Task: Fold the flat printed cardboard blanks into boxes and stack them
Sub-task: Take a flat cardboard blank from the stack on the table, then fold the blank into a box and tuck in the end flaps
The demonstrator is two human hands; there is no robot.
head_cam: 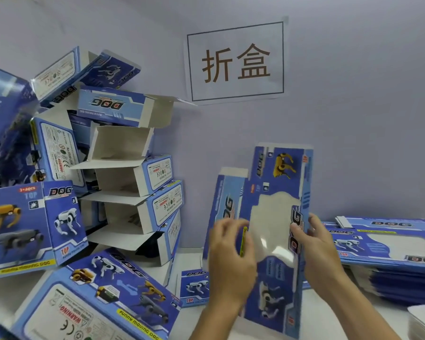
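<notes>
Your hands, left (231, 261) and right (315, 249), grip an upright blue printed blank (272, 217) by its edges, its clear window facing you.

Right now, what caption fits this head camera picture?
Two hands, left hand and right hand, hold a cardboard blank upright beside folded boxes.

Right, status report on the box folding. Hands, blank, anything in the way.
Left hand and right hand both gripping upright blank. Folded boxes piled left, flat blanks stacked right. Nothing blocking.
</notes>
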